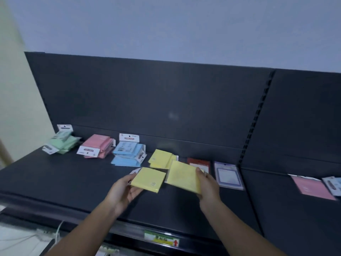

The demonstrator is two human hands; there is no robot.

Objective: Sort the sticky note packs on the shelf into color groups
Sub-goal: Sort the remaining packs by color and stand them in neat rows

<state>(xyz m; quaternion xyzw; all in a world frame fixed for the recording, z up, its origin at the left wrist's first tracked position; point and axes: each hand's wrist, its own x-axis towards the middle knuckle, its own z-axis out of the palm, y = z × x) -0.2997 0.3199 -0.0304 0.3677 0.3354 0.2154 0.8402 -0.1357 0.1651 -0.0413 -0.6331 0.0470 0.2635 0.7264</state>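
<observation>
My left hand [122, 189] grips a yellow sticky note pack [148, 179] by its left edge, held above the dark shelf [55, 178]. My right hand [206, 183] grips a second yellow pack [182, 175] by its right edge. Both packs hover just in front of a small yellow pile [161, 158] lying on the shelf. Along the back, from left to right, lie a green pile [62, 143], a pink pile [97, 145] and a blue pile [129, 152].
A red-framed pack [199, 163] and a purple-framed pack [227, 175] lie right of the yellow pile. On the neighbouring shelf section lie a pink pack [311, 187] and a blue pack [333, 184]. A slotted upright [256, 119] divides the back panels. A price label [161, 238] sits on the shelf's front rail.
</observation>
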